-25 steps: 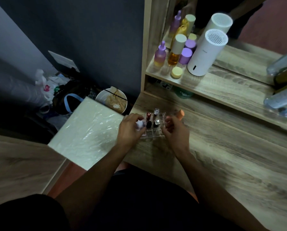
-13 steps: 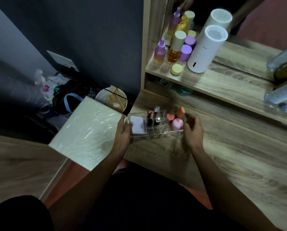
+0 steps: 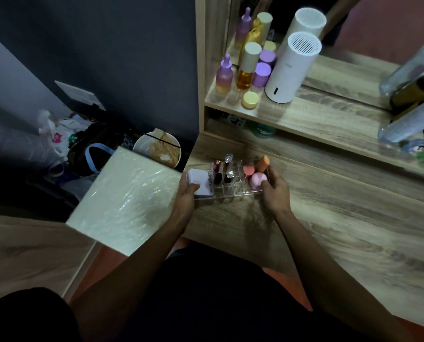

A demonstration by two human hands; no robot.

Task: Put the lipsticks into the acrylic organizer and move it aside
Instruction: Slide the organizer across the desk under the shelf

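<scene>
A clear acrylic organizer (image 3: 238, 191) rests near the left end of the wooden desk (image 3: 341, 218). Two lipsticks stand upright in its middle slots: a dark red one (image 3: 217, 172) and one with a silver cap (image 3: 228, 169). A white compact (image 3: 199, 181) fills its left end. Pink and orange sponges (image 3: 257, 174) sit at its right end. My left hand (image 3: 186, 196) grips the organizer's left end, thumb on the compact. My right hand (image 3: 275, 191) grips the right end, beside the pink sponge.
A raised shelf (image 3: 317, 117) behind holds purple and amber bottles (image 3: 245, 70), a yellow jar and a white cylinder device (image 3: 293, 67). Clear bottles lie at the far right (image 3: 410, 114). A plastic-wrapped white box (image 3: 127, 198) juts left of the desk, with a bowl (image 3: 158, 149) beyond it.
My hands moved apart from the organizer's middle to its two ends and now grip it. The compact and sponges, hidden before, are uncovered.
</scene>
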